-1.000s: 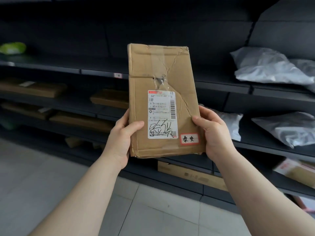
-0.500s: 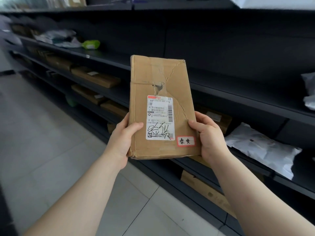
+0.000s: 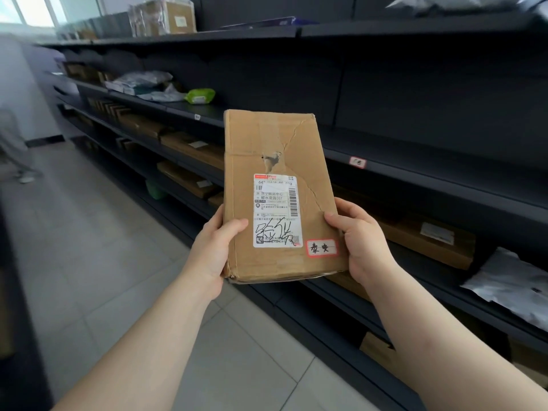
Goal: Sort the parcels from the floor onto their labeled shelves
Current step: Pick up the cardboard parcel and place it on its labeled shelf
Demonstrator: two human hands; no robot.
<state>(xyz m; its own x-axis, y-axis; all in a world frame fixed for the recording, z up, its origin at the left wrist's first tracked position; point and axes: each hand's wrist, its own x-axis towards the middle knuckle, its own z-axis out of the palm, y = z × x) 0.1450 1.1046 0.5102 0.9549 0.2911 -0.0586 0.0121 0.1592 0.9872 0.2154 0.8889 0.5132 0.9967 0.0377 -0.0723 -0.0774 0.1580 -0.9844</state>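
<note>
I hold a flat, creased cardboard parcel [image 3: 272, 149] upright in front of me, with a white shipping label and a small red-bordered handwritten tag on its face. My left hand [image 3: 215, 250] grips its lower left edge, thumb on the front. My right hand [image 3: 363, 244] grips the lower right edge next to the tag. Behind the parcel runs a long dark shelf unit [image 3: 415, 173] with small labels [image 3: 357, 162] on the shelf edges.
Brown boxes [image 3: 192, 145], grey mailer bags [image 3: 516, 289] and a green packet [image 3: 200, 95] lie on several shelf levels. More boxes [image 3: 178, 17] stand on top. The tiled floor aisle [image 3: 103, 247] stretches left; a blurred person [image 3: 12, 143] stands at the far left.
My view has swung left along the shelves, bringing the far end of the aisle and a window into sight. The parcel stays held in both hands the same way.
</note>
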